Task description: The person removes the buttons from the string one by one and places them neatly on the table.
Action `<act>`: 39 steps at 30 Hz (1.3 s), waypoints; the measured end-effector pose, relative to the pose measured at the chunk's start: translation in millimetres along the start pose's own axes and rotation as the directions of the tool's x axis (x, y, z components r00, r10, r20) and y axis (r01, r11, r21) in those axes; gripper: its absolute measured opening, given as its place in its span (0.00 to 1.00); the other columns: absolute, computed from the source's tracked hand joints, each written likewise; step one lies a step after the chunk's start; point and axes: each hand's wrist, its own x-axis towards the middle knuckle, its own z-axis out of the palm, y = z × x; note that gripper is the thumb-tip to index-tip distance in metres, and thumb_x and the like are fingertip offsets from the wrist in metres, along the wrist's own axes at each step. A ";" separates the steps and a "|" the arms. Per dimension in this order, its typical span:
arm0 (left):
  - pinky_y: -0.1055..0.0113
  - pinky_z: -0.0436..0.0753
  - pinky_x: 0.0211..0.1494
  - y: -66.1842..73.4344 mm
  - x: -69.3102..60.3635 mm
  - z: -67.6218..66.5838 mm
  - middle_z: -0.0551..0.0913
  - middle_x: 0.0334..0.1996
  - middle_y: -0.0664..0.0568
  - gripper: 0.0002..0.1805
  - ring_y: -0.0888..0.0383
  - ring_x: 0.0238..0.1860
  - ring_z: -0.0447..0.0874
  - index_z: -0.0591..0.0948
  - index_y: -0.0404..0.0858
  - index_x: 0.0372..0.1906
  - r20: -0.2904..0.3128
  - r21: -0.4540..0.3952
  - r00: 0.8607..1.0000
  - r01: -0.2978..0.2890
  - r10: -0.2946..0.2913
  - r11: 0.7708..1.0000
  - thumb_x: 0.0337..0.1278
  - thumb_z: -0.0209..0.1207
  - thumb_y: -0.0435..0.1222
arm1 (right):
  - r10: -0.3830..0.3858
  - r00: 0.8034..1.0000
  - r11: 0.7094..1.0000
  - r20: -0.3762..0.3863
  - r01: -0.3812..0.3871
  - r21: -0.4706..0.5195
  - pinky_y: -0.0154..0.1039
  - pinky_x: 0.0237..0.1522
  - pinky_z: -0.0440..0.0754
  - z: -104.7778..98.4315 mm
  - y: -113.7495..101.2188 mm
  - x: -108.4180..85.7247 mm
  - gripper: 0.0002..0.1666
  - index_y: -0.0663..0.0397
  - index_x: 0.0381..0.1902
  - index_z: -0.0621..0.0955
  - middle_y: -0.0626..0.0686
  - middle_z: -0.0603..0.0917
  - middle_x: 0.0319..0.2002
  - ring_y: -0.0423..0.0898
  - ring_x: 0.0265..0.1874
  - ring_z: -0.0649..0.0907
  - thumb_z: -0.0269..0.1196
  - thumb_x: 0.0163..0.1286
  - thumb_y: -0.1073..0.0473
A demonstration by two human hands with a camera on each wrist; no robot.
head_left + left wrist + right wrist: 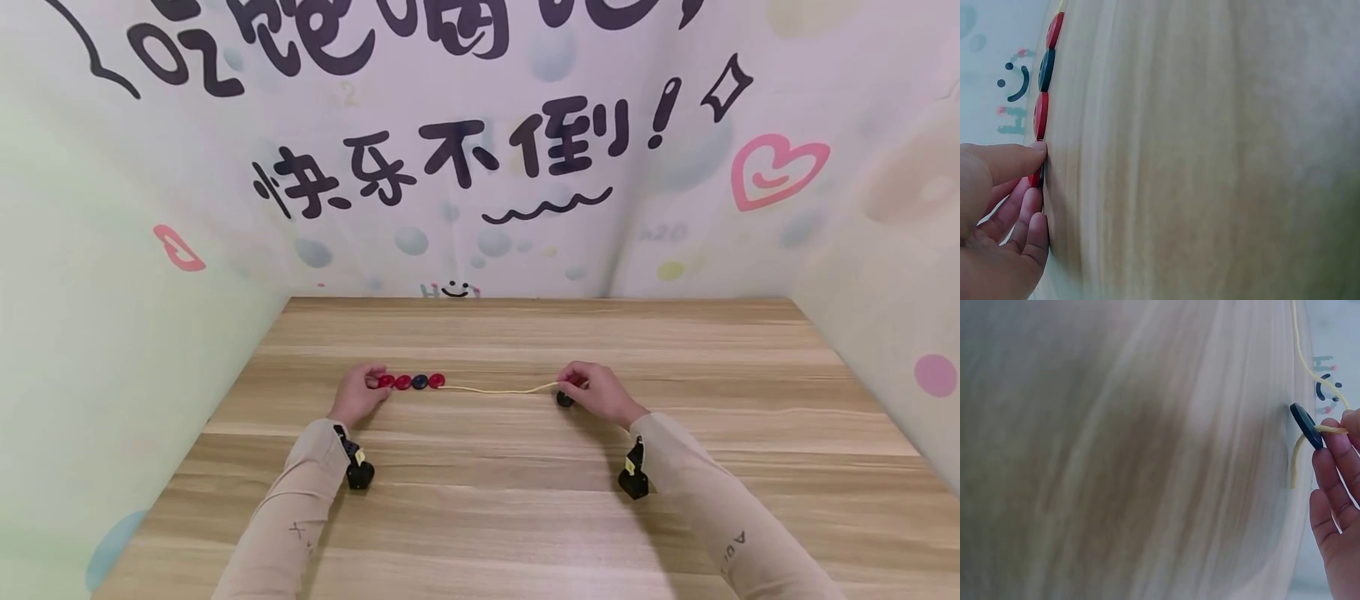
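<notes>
My left hand (362, 396) pinches the end red button (1034, 178) of a short row strung on a yellow cord, at the left of the table. Another red button (403, 382), a dark blue one (420, 381) and a third red one (437, 380) follow to the right, edge to edge on the wood. From there the yellow cord (502, 392) runs slackly across to my right hand (596, 392), whose fingertips pinch it. Beside those fingertips a dark button (1306, 426) tilts on the cord, which passes through it; a short cord end (1294, 465) hangs below.
The wood-grain table (495, 517) meets a printed cloth backdrop (450, 250) behind, with pale walls at both sides. Black wrist cameras (360, 475) hang below both cuffs, close above the tabletop.
</notes>
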 end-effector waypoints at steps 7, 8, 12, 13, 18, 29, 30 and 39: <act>0.55 0.72 0.48 3.7 2.8 -1.5 0.72 0.48 0.32 0.24 0.43 0.45 0.73 0.69 0.23 0.52 0.037 0.001 0.999 -0.004 0.004 1.000 0.46 0.59 0.25 | 0.002 1.000 1.000 0.002 -0.001 -0.010 0.36 0.30 0.74 -0.7 -0.8 1.0 0.04 0.58 0.32 0.78 0.50 0.79 0.27 0.42 0.27 0.75 0.59 0.60 0.63; 0.55 0.72 0.48 5.7 3.5 -1.3 0.72 0.49 0.33 0.25 0.43 0.45 0.73 0.69 0.24 0.53 0.037 0.003 0.999 -0.002 0.002 1.000 0.47 0.59 0.25 | -0.003 1.000 1.000 0.000 0.003 -0.008 0.36 0.30 0.75 -1.0 -0.9 1.2 0.04 0.59 0.32 0.78 0.50 0.79 0.27 0.42 0.27 0.75 0.59 0.60 0.63; 0.55 0.71 0.49 22.3 5.4 4.3 0.69 0.50 0.34 0.25 0.43 0.47 0.70 0.69 0.28 0.55 0.010 -0.010 1.000 -0.002 0.002 1.000 0.48 0.59 0.29 | -0.031 0.999 1.000 -0.015 0.031 -0.003 0.35 0.30 0.75 -2.3 -1.5 2.8 0.03 0.60 0.31 0.78 0.50 0.79 0.26 0.42 0.27 0.76 0.59 0.60 0.65; 0.55 0.70 0.49 28.2 5.7 7.3 0.68 0.51 0.35 0.25 0.43 0.47 0.69 0.70 0.29 0.55 0.003 -0.023 1.000 -0.007 0.007 1.000 0.49 0.59 0.29 | -0.040 0.999 0.999 -0.019 0.040 -0.003 0.35 0.30 0.75 -2.6 -1.9 3.2 0.03 0.60 0.31 0.79 0.50 0.79 0.26 0.42 0.26 0.76 0.59 0.60 0.65; 0.56 0.70 0.48 61.3 5.6 34.2 0.68 0.49 0.37 0.23 0.44 0.48 0.67 0.72 0.29 0.52 -0.026 -0.092 0.995 -0.101 0.100 0.991 0.47 0.60 0.28 | -0.065 0.998 0.998 -0.025 0.065 0.003 0.34 0.29 0.75 -1.8 -4.3 5.6 0.03 0.60 0.30 0.79 0.50 0.79 0.26 0.42 0.26 0.75 0.60 0.59 0.65; 0.61 0.72 0.51 118.2 -4.4 113.4 0.75 0.47 0.41 0.21 0.48 0.48 0.74 0.73 0.29 0.50 0.146 -0.253 0.940 -0.266 0.308 0.930 0.47 0.60 0.28 | -0.109 0.994 0.994 -0.010 0.109 0.010 0.34 0.30 0.75 5.6 -9.2 10.2 0.03 0.59 0.30 0.79 0.49 0.80 0.27 0.41 0.27 0.76 0.60 0.60 0.64; 0.62 0.72 0.51 120.4 -5.2 119.1 0.75 0.48 0.41 0.22 0.48 0.49 0.74 0.73 0.29 0.51 0.171 -0.267 0.937 -0.255 0.306 0.929 0.48 0.60 0.28 | -0.116 0.993 0.993 -0.006 0.116 0.013 0.34 0.30 0.75 6.3 -9.7 10.3 0.03 0.59 0.30 0.79 0.50 0.80 0.27 0.41 0.27 0.76 0.60 0.60 0.65; 0.69 0.76 0.42 127.9 -8.7 146.4 0.81 0.37 0.44 0.13 0.54 0.38 0.79 0.78 0.30 0.42 0.233 -0.280 0.917 -0.256 0.324 0.925 0.52 0.58 0.32 | -0.094 0.995 0.995 0.018 0.093 0.045 0.34 0.29 0.75 10.2 -11.2 9.6 0.03 0.58 0.31 0.79 0.48 0.79 0.26 0.41 0.26 0.76 0.59 0.61 0.63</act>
